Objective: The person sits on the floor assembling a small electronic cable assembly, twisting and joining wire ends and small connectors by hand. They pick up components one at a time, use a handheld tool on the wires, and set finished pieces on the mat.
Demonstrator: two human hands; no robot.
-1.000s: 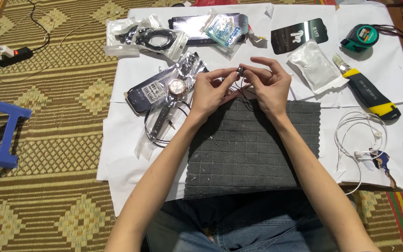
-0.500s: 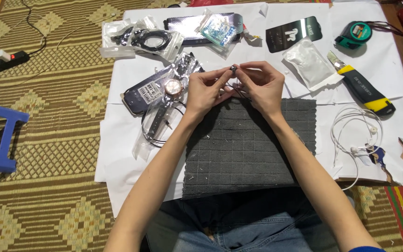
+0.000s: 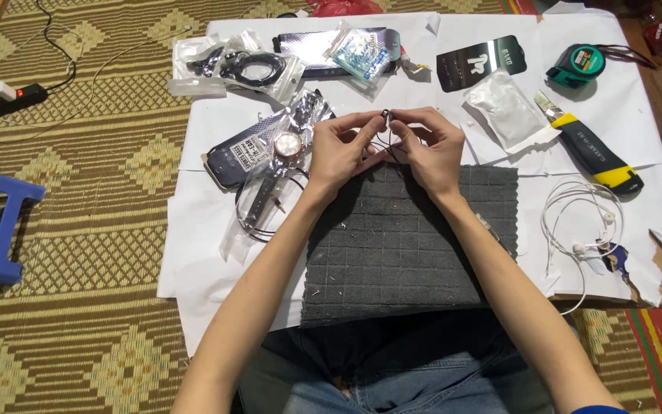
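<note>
Both hands pinch one small black earbud (image 3: 385, 116) between fingertips.
Left hand (image 3: 340, 149) and right hand (image 3: 432, 147) meet above grey cloth (image 3: 408, 238); its thin black cable hangs beneath.

Bare forearms, blue sleeve edge at right arm, blue jeans, no rings.

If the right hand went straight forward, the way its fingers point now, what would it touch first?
The right hand points up and slightly left. Past the small black piece it pinches lies bare white paper, then probably the clear packet of blue-green bits; heights are unclear.
</note>
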